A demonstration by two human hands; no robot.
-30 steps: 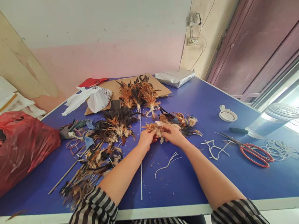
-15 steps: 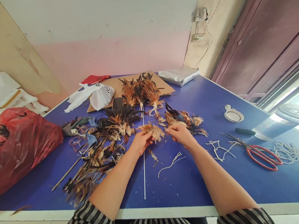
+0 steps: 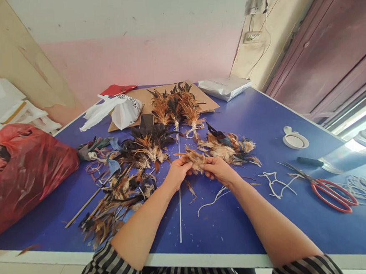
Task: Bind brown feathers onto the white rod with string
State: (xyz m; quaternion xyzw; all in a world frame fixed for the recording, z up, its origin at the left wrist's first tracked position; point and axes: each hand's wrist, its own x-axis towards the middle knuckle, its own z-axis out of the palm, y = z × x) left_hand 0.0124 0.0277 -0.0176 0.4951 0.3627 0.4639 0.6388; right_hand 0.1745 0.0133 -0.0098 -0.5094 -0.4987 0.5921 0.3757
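Pink and pale-grey wall [image 3: 140, 58] rises behind a blue table [image 3: 223, 236] strewn with feathers and bits of string. Two bare hands meet near the middle of the table, close together. Between them is a small tuft of brown and tan feathers [image 3: 195, 159]. The left hand [image 3: 179, 170] has its thumb and fingers drawn together on the tuft's left side; the right hand [image 3: 216, 169] pinches its right side in the same way.

Left of the left hand lies a loose heap of mixed feathers [image 3: 112, 196], and just beyond that, a darker feather bunch [image 3: 148, 143]. Farther ahead of both hands, tied feather bundles [image 3: 174, 104] rest partly on cardboard [image 3: 207, 104]. Just beyond the right hand is another feather pile [image 3: 226, 148]. Near the right hand, on its near side, lies a frayed white string [image 3: 211, 202]; well to its right are red-handled scissors [image 3: 334, 195].

A light, even pinch from both sides should keep the tuft aligned; squeezing hard could bend the quills, while a slack grip might let single feathers slip away.
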